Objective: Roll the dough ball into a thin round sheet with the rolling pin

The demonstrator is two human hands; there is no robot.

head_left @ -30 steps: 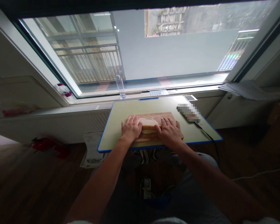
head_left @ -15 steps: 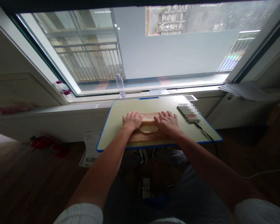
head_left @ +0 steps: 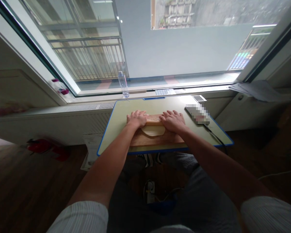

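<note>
A light wooden rolling pin [head_left: 154, 122] lies crosswise over a wooden board [head_left: 157, 139]. Under its near side a pale, flattened piece of dough [head_left: 153, 130] shows, with its far part mostly covered by the pin. My left hand [head_left: 137, 118] presses its palm on the pin's left end, fingers stretched forward. On the right end rests my right hand [head_left: 172, 120], its fingers spread and pointing away from me. Neither hand wraps round the pin as far as I can see.
The board sits on a small blue-edged table [head_left: 121, 106]. A blurred-out phone-like device [head_left: 197, 114] with a black cable [head_left: 217, 136] lies at the right. A clear bottle [head_left: 123, 84] stands on the windowsill. Left on the floor is a red fire extinguisher [head_left: 42, 146].
Both hands have pushed the rolling pin slightly away from me, and more dough shows on its near side. The whole view has shifted a little.
</note>
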